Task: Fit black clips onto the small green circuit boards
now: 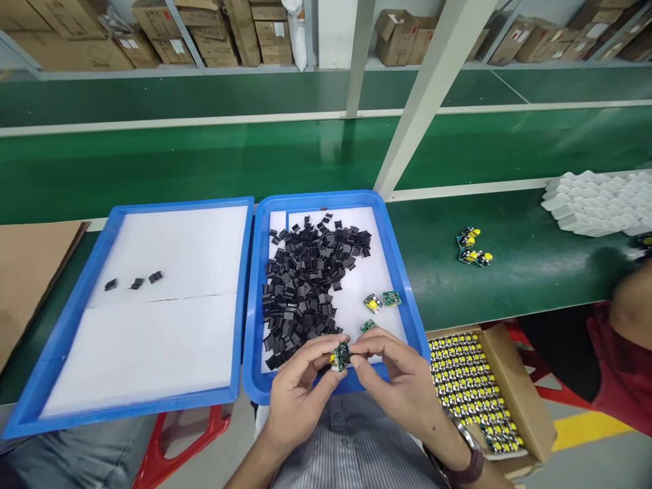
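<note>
Both my hands meet over the near edge of the right blue tray. My left hand and my right hand pinch one small green circuit board between their fingertips. The tray holds a large heap of small black plastic pieces on white foam. Three more small green boards with yellow parts lie loose on the foam just beyond my right hand.
The left blue tray holds three black pieces on white foam. A cardboard box of several boards sits at the right. Loose boards and white plastic shells lie on the green conveyor. Another person's arm is at far right.
</note>
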Available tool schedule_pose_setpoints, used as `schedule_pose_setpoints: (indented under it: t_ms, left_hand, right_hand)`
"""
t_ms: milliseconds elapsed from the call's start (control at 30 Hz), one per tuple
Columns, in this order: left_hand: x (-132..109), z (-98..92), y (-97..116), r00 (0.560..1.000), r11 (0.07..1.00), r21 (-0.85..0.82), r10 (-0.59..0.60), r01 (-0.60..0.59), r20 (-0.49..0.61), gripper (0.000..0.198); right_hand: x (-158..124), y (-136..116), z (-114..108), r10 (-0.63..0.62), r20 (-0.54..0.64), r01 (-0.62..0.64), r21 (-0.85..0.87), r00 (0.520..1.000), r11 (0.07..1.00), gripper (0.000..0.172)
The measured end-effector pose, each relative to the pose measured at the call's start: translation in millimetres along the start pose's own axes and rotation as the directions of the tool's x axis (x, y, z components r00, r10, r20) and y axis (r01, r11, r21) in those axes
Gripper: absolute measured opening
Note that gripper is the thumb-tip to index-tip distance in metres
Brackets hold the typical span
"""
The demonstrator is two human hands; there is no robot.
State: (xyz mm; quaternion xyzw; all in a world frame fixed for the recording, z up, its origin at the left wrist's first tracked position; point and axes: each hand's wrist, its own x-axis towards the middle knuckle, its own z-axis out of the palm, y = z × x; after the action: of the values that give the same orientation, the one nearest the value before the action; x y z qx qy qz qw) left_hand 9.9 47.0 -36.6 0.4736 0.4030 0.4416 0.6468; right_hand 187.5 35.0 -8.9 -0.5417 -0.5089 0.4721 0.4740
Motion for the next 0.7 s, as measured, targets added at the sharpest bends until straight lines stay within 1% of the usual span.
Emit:
schedule_pose_setpoints:
  t_ms: [133,233,467,600,700]
  left_hand:
    - [-0.5,-1.0,-0.5,1.0,1.0,0.015,-0.003,0.002,0.027,0.039]
    - [-0.5,-1.8,-0.2,1.0,0.999,0.046,0.015,-0.016,0.028,0.039]
    - [-1.9,-4.2,-0.3,0.993,0.958,0.263,0.115,-0.111,0.001,0.033]
    - [-2.3,-4.6,-2.0,0.981,0.927,0.323,0.193,-0.191,0.024,0.039]
    - [-2.7,-5.6,-4.6,0.976,0.909,0.358,0.215,-0.214,0.037,0.04]
  right_hand:
    - [-2.2,4.0,3.1,0.051,0.002,-0.051,0.044,0.999,0.998,0.015]
    - [-4.0,6.4,4.6,0.07,-0.004,-0.069,0.075,0.998,0.995,0.013]
    - [-8.9,10.5,9.6,0.103,-0.056,-0.102,0.025,0.993,0.994,0.007]
    - [-8.5,12.5,12.5,0.128,-0.062,-0.126,0.037,0.99,0.991,0.006]
    - [-8.0,14.4,13.9,0.157,-0.056,-0.154,0.062,0.986,0.986,0.005]
